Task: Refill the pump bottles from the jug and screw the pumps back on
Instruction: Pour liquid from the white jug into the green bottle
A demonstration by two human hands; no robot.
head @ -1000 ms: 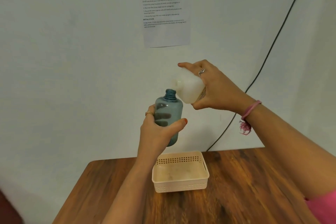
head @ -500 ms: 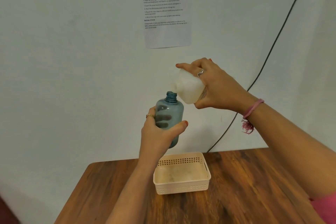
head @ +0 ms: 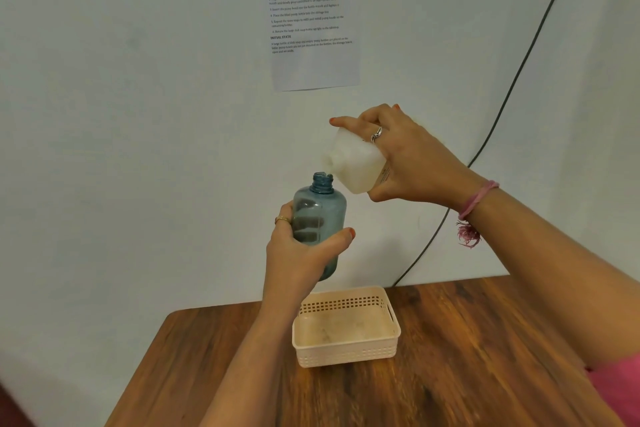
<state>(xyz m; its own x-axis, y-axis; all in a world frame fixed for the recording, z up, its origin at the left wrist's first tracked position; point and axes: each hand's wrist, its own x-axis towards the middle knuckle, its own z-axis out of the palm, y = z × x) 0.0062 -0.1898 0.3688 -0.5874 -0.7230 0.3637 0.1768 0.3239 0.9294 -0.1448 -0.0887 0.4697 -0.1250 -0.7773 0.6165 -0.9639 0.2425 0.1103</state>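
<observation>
My left hand (head: 304,250) grips a translucent blue pump bottle (head: 320,215) upright in the air above the table, its neck open with no pump on it. My right hand (head: 412,159) holds a white jug (head: 353,163) tipped steeply to the left, its mouth right at the blue bottle's neck. I cannot tell whether liquid is flowing. No pump head is in view.
A cream plastic basket (head: 346,350) with nothing in it stands on the wooden table (head: 485,357) below the bottle, near the wall. A printed task sheet (head: 311,14) hangs on the wall and a dark cable (head: 512,87) runs down to the table's back edge.
The jug has tipped further and its mouth has come down onto the blue bottle's neck. My left hand keeps the bottle almost still.
</observation>
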